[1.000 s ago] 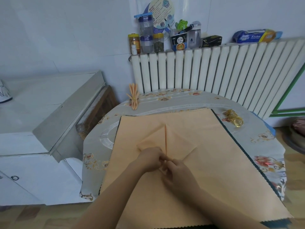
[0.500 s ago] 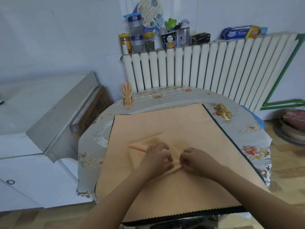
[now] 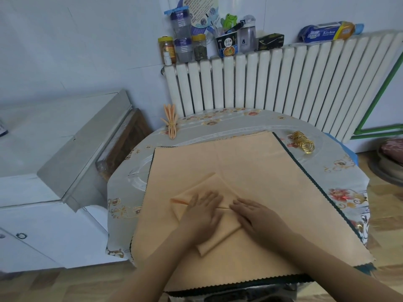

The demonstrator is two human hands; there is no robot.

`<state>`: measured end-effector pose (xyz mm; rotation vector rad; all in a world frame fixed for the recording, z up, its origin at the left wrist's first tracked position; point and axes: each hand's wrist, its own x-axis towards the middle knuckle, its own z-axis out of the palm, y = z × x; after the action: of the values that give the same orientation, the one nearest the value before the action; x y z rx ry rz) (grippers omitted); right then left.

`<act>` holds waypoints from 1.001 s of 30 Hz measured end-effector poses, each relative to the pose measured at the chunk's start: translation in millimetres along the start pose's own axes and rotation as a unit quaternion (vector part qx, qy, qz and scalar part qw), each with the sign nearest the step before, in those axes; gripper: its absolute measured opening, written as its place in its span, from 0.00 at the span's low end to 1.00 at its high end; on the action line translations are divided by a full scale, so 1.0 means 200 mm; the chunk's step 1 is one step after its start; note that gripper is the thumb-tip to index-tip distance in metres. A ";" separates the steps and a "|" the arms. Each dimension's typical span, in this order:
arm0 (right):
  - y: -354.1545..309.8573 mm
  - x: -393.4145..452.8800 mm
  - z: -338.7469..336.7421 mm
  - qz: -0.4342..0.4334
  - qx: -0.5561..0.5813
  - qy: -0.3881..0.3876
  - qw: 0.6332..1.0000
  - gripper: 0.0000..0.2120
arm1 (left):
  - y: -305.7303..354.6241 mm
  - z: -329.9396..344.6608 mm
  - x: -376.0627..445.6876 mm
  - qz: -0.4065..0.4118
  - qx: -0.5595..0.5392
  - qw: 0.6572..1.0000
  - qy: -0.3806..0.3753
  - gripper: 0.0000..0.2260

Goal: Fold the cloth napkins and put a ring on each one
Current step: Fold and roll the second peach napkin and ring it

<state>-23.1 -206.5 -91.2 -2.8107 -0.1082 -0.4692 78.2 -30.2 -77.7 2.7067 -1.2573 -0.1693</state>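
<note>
One ringed napkin (image 3: 171, 123) done at table's far edge, second folded napkin (image 3: 209, 216) mid-fold atop the flat napkin stack (image 3: 250, 171), left hand (image 3: 201, 211) and right hand (image 3: 257, 216) pressing it flat-fingered; gold rings (image 3: 303, 144) unused far right.

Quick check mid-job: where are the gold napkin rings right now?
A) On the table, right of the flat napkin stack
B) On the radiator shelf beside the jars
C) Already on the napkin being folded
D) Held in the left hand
A: the gold rings lie in a heap on the tablecloth just off the stack's right edge, while the left hand and right hand press flat on the folded napkin.
</note>
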 end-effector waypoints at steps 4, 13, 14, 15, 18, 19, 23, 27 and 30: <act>0.01 0.00 0.02 -0.011 -0.028 0.000 1.000 0.23 | -0.26 -0.03 -0.09 -0.065 0.034 0.996 -0.044 0.26; 0.00 0.04 0.04 -0.081 -0.089 0.063 0.991 0.31 | -0.23 -0.11 -0.09 0.025 0.052 0.998 0.029 0.26; 0.00 0.05 0.04 -0.086 -0.095 0.069 0.989 0.26 | -0.20 -0.12 -0.09 0.039 0.020 0.999 0.003 0.25; 0.00 0.07 0.03 -0.088 -0.097 0.073 0.989 0.20 | -0.18 -0.09 -0.10 0.064 0.008 0.998 0.026 0.28; -0.02 0.10 0.01 -0.125 -0.094 0.091 0.983 0.08 | -0.18 -0.02 -0.13 0.044 -0.030 0.999 -0.007 0.37; -0.03 0.10 0.01 -0.129 -0.081 0.086 0.985 0.11 | -0.18 -0.02 -0.13 0.045 -0.043 0.998 0.013 0.37; -0.03 0.08 -0.03 -0.117 -0.021 0.070 0.990 0.13 | -0.22 -0.03 -0.17 0.032 -0.193 0.980 0.046 0.16; 0.00 0.05 -0.09 -0.129 0.021 -0.033 0.991 0.07 | -0.25 -0.07 -0.19 0.010 -0.258 0.966 0.026 0.11; 0.03 0.03 -0.13 -0.112 0.054 -0.116 0.985 0.13 | -0.26 -0.12 -0.18 0.014 -0.263 0.965 -0.006 0.05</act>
<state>-24.6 -218.6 -67.5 -2.7475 -0.4883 -0.1735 98.2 32.6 -62.4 2.2325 -1.0652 -0.4457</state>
